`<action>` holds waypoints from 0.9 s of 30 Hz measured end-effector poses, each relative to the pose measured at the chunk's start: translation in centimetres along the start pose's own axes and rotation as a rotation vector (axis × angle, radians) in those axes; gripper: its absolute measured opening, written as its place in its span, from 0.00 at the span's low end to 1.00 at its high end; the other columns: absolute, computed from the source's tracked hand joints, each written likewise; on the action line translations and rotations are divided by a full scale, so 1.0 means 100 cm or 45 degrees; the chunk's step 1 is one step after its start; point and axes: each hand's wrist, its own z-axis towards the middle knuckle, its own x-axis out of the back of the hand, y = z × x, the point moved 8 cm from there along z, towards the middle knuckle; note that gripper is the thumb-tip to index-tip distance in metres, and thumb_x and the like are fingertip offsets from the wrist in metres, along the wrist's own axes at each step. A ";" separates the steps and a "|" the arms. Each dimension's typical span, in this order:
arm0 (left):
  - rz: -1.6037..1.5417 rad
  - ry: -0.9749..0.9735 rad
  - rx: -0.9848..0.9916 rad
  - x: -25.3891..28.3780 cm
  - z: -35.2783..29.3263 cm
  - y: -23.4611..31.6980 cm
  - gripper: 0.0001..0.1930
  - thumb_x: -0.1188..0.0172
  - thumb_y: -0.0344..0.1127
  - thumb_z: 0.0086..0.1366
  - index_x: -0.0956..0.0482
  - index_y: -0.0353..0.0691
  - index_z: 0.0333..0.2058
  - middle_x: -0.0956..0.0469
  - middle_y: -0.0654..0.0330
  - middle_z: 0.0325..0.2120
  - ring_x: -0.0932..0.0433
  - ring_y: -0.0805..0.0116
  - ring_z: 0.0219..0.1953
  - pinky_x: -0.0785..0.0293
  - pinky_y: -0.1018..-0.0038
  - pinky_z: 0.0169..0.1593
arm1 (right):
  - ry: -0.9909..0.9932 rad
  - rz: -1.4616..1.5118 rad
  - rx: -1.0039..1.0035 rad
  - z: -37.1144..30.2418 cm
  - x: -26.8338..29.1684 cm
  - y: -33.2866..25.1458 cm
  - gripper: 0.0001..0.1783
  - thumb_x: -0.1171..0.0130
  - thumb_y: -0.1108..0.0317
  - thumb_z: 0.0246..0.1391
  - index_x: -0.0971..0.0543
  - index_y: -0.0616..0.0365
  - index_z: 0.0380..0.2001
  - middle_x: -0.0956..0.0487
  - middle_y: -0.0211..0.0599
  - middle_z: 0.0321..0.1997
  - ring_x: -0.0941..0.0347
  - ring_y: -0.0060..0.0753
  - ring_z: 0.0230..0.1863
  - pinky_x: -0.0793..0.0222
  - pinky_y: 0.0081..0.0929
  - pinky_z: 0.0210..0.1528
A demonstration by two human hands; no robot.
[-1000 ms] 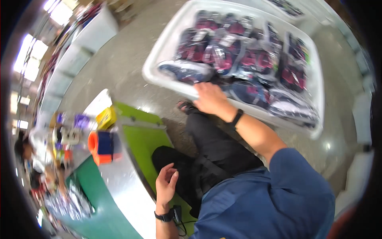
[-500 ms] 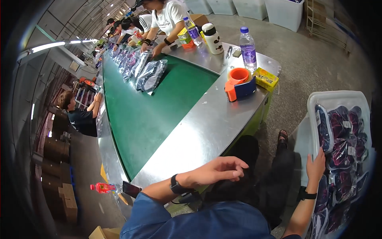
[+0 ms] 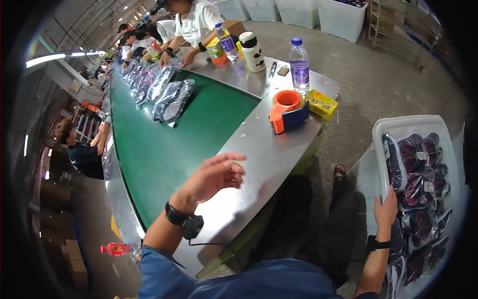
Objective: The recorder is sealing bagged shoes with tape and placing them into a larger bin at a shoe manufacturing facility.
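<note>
My left hand (image 3: 214, 177) hovers over the metal end of the worktable (image 3: 254, 144), its fingers loosely bent and apart, holding nothing. At the right, my right hand (image 3: 386, 209) grips the near-side rim of a white plastic tub (image 3: 381, 164). Several dark, reddish-patterned shoes or slippers in clear bags (image 3: 417, 192) fill that tub in rows. On the green conveyor belt (image 3: 154, 169), bagged dark footwear (image 3: 172, 102) lies at the front of a line of similar bags. Part of my right hand's fingers is hidden by the rim.
An orange tape dispenser (image 3: 286, 112), a yellow box (image 3: 322, 103), a purple-labelled water bottle (image 3: 299, 70) and a white flask (image 3: 252, 52) stand on the table's right side. A co-worker in white (image 3: 196, 22) handles bags. Another person (image 3: 84, 149) stands left. A red-capped bottle (image 3: 117, 249) is lower left.
My left hand has risen and swung forward and left, from the table's edge to above its metal top. My right hand stays on the tub rim. The view has shifted slightly right.
</note>
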 end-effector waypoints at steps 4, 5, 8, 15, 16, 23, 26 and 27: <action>0.065 0.140 -0.057 0.061 0.023 0.037 0.20 0.45 0.41 0.80 0.26 0.38 0.63 0.16 0.59 0.44 0.16 0.66 0.46 0.18 0.65 0.54 | -0.006 0.013 0.006 -0.001 0.003 -0.008 0.42 0.32 0.60 0.59 0.36 0.62 0.72 0.26 0.58 0.66 0.30 0.63 0.67 0.31 0.52 0.66; 0.091 0.179 -0.079 0.080 0.031 0.046 0.20 0.45 0.41 0.80 0.26 0.39 0.63 0.16 0.59 0.44 0.16 0.65 0.47 0.19 0.65 0.54 | 0.022 0.003 0.012 -0.001 0.002 -0.007 0.41 0.32 0.60 0.59 0.36 0.62 0.71 0.25 0.58 0.65 0.29 0.63 0.66 0.30 0.52 0.66; 0.292 0.392 -0.147 0.141 0.054 0.076 0.21 0.43 0.42 0.78 0.26 0.41 0.64 0.15 0.61 0.45 0.17 0.65 0.49 0.20 0.65 0.56 | 0.056 -0.014 -0.003 -0.005 0.002 -0.002 0.40 0.32 0.61 0.58 0.35 0.62 0.70 0.25 0.58 0.64 0.29 0.63 0.65 0.30 0.52 0.65; 1.138 1.075 -0.288 0.355 0.080 0.141 0.38 0.31 0.51 0.69 0.32 0.40 0.71 0.23 0.51 0.59 0.25 0.60 0.61 0.32 0.64 0.65 | 0.094 -0.040 0.079 0.004 0.007 -0.016 0.40 0.30 0.64 0.54 0.33 0.65 0.67 0.23 0.58 0.60 0.27 0.65 0.61 0.29 0.53 0.62; 1.231 1.234 -0.369 0.372 0.086 0.144 0.43 0.28 0.52 0.66 0.34 0.38 0.72 0.23 0.47 0.61 0.24 0.55 0.63 0.34 0.64 0.69 | 0.096 -0.065 0.046 0.002 0.009 -0.011 0.40 0.30 0.64 0.54 0.33 0.65 0.67 0.23 0.58 0.60 0.27 0.65 0.61 0.29 0.53 0.62; 2.261 1.658 -0.111 0.517 0.073 0.190 0.48 0.30 0.56 0.63 0.39 0.40 0.75 0.34 0.41 0.72 0.37 0.42 0.74 0.40 0.54 0.75 | 0.095 -0.032 0.123 0.005 -0.004 -0.019 0.42 0.29 0.64 0.53 0.35 0.66 0.68 0.24 0.59 0.59 0.27 0.65 0.60 0.28 0.52 0.61; 2.376 1.705 -0.112 0.487 0.095 0.161 0.47 0.31 0.56 0.64 0.40 0.43 0.75 0.34 0.44 0.72 0.36 0.43 0.73 0.38 0.53 0.74 | 0.100 -0.086 0.126 0.000 0.003 -0.016 0.42 0.29 0.65 0.53 0.35 0.66 0.68 0.24 0.59 0.59 0.27 0.66 0.60 0.28 0.53 0.61; 2.334 1.700 -0.062 0.459 0.106 0.151 0.46 0.31 0.56 0.63 0.39 0.44 0.75 0.33 0.47 0.72 0.35 0.44 0.73 0.37 0.54 0.74 | 0.090 -0.108 0.112 -0.002 0.004 -0.013 0.42 0.29 0.65 0.53 0.35 0.66 0.68 0.24 0.59 0.59 0.27 0.66 0.60 0.28 0.53 0.61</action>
